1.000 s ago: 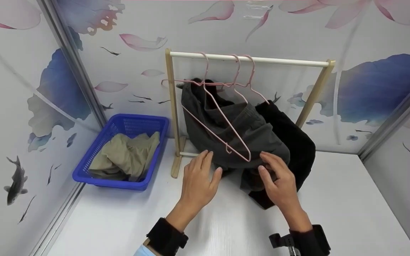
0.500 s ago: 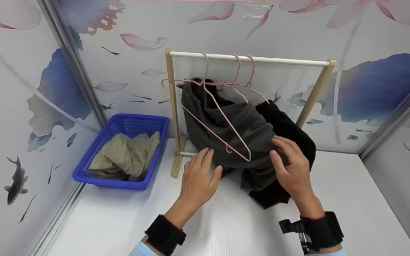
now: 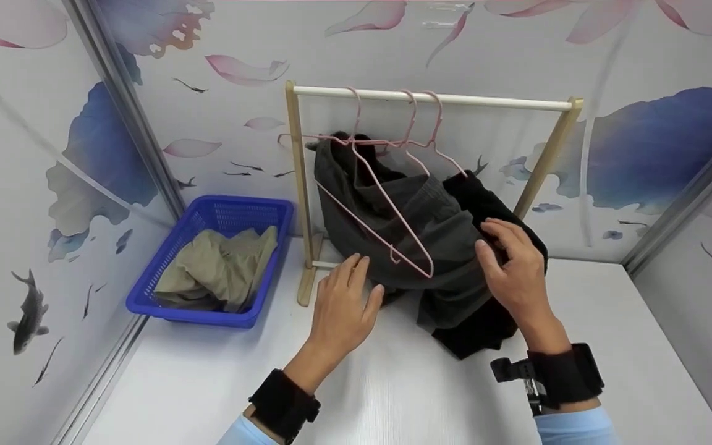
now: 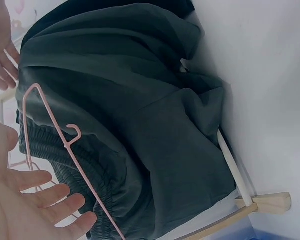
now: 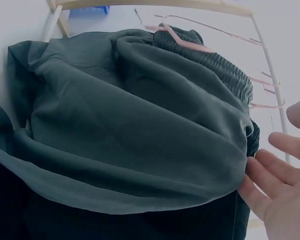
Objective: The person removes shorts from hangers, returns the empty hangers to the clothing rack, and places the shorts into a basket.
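Observation:
Grey elastic-waist pants (image 3: 387, 204) hang bunched and slanted from the rack, a pink hanger (image 4: 65, 145) crossing their front at a tilt. Their gathered waistband (image 5: 210, 56) shows in the right wrist view. My left hand (image 3: 340, 312) hovers at the lower left of the pants, fingers straight and relaxed, holding nothing. At their right side is my right hand (image 3: 517, 278), fingers loosely bent, fingertips right at the cloth's edge in the right wrist view. Behind the pants hangs a black garment (image 3: 470, 339), its lower end near the white table.
A wooden rack with a white rail (image 3: 498, 101) stands against the back wall, carrying several pink hangers. To its left, a blue basket (image 3: 207, 318) holds a crumpled khaki garment (image 3: 214, 269). Patterned panels enclose the table (image 3: 381, 402) at the back and sides.
My right hand has moved right and up along the pants, uncovering their lower right part and the black cloth below. My left hand has stayed nearly in place. The whole view has shifted slightly.

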Available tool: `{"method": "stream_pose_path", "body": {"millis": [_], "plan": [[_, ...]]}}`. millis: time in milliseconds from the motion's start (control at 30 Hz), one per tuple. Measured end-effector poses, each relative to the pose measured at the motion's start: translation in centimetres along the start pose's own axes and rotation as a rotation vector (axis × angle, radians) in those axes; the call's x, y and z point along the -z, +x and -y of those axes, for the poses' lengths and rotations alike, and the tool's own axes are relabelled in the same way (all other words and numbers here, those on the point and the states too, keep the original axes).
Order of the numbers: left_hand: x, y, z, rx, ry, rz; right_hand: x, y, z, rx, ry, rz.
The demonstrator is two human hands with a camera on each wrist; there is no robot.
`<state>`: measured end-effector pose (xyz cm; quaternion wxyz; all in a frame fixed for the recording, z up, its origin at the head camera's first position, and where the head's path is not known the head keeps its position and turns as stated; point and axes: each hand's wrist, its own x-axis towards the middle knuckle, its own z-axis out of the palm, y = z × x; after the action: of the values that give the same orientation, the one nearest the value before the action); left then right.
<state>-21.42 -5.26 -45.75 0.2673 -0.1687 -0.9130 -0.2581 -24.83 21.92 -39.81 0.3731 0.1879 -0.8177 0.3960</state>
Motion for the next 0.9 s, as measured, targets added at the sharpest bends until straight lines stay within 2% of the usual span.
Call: {"method": "stream_pose_path", "body": {"millis": [433,600,733,900], "plan": [[0.1,-0.1,0.3,0.001,0.012,-0.007,-1.5,2.3,-0.4,-0.251,-0.087,0.233],[0.0,-0.2,0.6,0.008,0.014,-0.012,-2.1,3.2,-0.3,-0.301,-0.151,0.330],[0.0,-0.3,0.7,0.013,0.008,-0.018,-2.6,3.7,-0.4,-0.326,-0.190,0.354],[0.1,-0.4,0.8,0.011,0.022,-0.034,-2.8,3.9,-0.5,-0.332,-0.194,0.332]]}}
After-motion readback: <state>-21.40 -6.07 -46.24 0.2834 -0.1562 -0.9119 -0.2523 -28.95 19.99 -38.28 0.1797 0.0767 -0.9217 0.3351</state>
